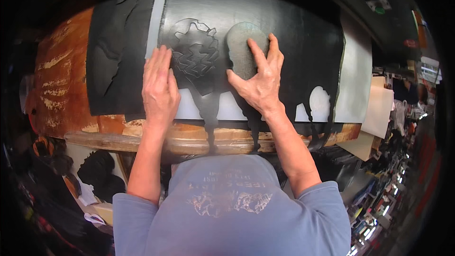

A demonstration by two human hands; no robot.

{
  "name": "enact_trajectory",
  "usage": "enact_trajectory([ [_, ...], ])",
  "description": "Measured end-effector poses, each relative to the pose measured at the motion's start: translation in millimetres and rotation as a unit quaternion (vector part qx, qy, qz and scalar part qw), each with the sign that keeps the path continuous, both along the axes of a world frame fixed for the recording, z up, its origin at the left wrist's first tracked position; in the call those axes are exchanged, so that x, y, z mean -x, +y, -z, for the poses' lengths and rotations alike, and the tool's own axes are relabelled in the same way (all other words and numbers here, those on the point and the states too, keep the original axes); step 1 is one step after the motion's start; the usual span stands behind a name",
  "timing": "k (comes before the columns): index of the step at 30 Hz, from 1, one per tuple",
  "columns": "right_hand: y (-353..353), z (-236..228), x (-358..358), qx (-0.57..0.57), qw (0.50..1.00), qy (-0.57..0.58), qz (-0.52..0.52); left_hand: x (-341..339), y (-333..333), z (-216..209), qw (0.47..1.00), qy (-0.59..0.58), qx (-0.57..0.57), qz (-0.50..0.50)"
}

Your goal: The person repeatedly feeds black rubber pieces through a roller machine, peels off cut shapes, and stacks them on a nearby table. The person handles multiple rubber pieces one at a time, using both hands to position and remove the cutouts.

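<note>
A black sheet of leather-like material lies before me. My right hand is closed about a grey cutting die with a rounded top and a wavy left side, set on that sheet. The thumb touches its lower left edge, one finger rests on its face, and the other fingers lie by its right side. To the left, jagged cut outlines mark the sheet. Beside them my left hand lies flat with its fingers stretched out, holding nothing, over the sheet's left edge. The die's underside is hidden.
A second black piece lies at left on a worn brown board. White backing shows at the right and through cut-out gaps. A rounded wooden edge runs along the front. Pale panels stand beyond the right end.
</note>
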State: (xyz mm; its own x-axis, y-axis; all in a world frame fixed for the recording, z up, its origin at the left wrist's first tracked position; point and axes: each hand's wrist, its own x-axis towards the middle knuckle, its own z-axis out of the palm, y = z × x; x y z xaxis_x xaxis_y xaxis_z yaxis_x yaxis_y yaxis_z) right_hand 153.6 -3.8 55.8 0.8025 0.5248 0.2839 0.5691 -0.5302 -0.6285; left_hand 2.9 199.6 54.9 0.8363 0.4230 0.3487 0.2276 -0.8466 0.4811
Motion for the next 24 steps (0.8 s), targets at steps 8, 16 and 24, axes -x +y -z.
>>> enact_trajectory([
  [8, -2.9, 6.2, 3.4, -0.008, 1.0, -0.013, -0.018, -1.4, 2.0, -3.5, 0.999, -0.013, 0.031, 0.001],
  [16, -40.3, 0.9, 6.4, -0.136, 0.99, -0.033, -0.001, 70.8, -67.0, -51.0, 0.94, -0.007, 0.316, 0.129],
  [24, -160.5, -62.8, -100.0, -0.383, 0.88, -0.116, 0.258, 78.8, -111.2, 19.6, 0.973, -0.111, 0.027, 0.201],
])
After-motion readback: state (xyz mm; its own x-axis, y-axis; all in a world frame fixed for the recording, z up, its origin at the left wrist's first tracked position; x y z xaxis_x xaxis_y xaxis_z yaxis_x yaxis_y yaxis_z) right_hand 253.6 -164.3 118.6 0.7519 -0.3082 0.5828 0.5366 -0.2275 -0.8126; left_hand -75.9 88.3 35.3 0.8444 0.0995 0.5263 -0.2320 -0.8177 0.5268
